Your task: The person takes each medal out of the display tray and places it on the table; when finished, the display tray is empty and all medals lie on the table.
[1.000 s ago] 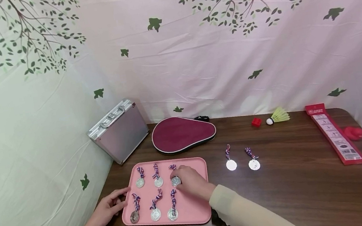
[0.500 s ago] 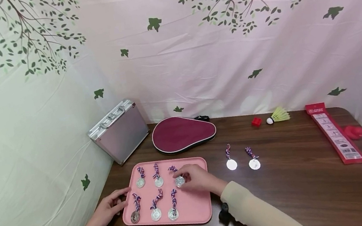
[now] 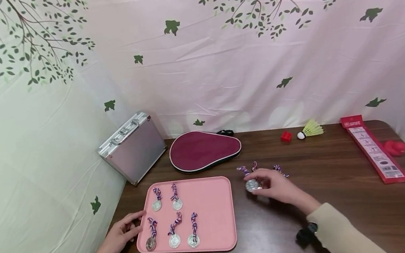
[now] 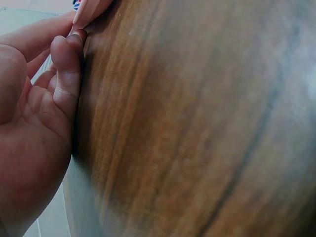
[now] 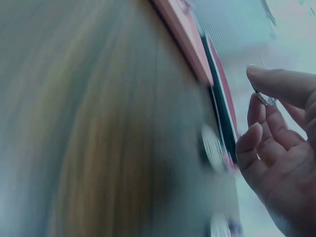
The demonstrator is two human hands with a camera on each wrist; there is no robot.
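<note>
My right hand pinches a silver medal between thumb and fingers above the table, right of the pink tray. Its striped ribbon trails up and left. In the right wrist view the medal shows edge-on at the fingertips. Behind this hand lie two more medals with knotted ribbons; in the head view their discs are hidden, but one disc shows in the right wrist view. Several medals, such as one at front left, lie in two rows on the tray. My left hand touches the tray's left rim with its fingertips.
At the back left stand a silver case and a maroon paddle cover. Farther right are a red toy brick, a yellow shuttlecock, a long red-and-white packet and a red object. Fabric walls border the table.
My right hand has lifted the medal from the tray's back right and carried it right, over the table by the two loose medals. My left hand has stayed at the tray's rim.
</note>
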